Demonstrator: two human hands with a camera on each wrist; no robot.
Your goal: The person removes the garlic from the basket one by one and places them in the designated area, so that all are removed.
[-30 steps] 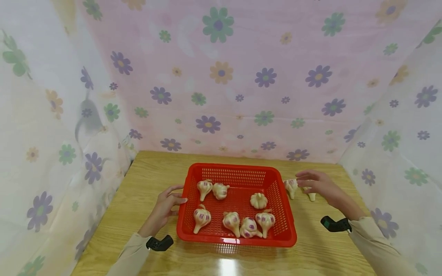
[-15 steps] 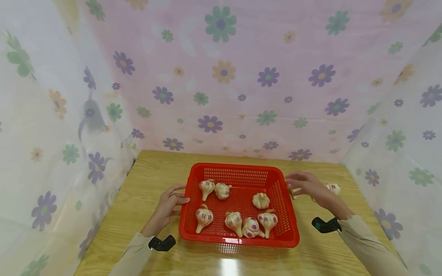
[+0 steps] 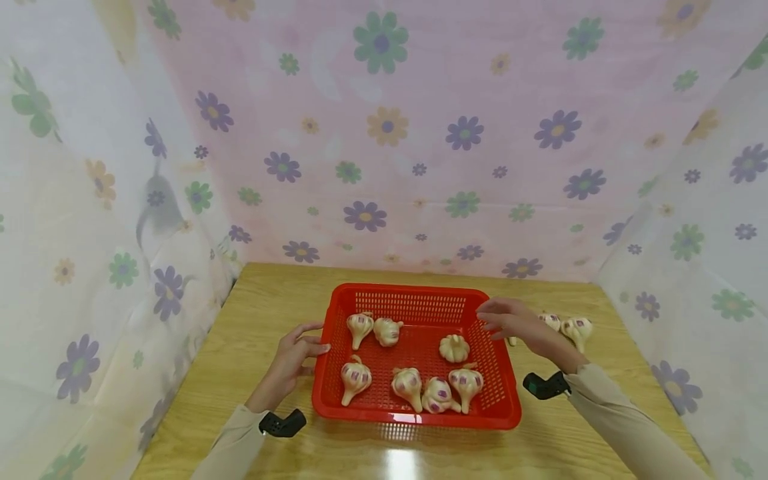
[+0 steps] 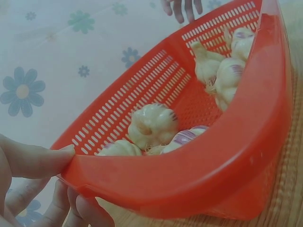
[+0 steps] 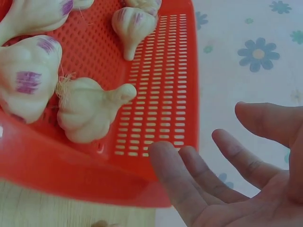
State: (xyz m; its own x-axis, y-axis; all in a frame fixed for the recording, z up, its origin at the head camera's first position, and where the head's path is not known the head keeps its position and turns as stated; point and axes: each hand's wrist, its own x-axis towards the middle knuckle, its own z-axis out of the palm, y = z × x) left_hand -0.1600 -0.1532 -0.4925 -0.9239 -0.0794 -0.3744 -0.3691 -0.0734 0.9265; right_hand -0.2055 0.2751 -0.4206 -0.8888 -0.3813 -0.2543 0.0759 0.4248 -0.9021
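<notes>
A red plastic basket [image 3: 414,419] with slotted walls sits on the table, several garlic bulbs [image 3: 356,377] lying spread over its floor. My left hand [image 3: 287,365] holds its left rim; in the left wrist view the thumb [image 4: 45,161] presses on top and the fingers curl below. At the basket's right rim, my right hand [image 3: 521,330] hovers with relaxed, parted fingers and nothing between them. The right wrist view shows those fingertips [image 5: 163,153] overlapping the rim corner, near a garlic bulb [image 5: 87,111] inside.
More garlic bulbs [image 3: 577,329] lie on the wooden table [image 3: 288,283] right of the basket, partly hidden by my right hand and forearm. A flowered cloth [image 3: 384,180] rises behind the table and at both sides.
My right hand has moved left, from above the garlic bulbs on the table to the basket's right rim. The left hand keeps its hold and the basket stays in place.
</notes>
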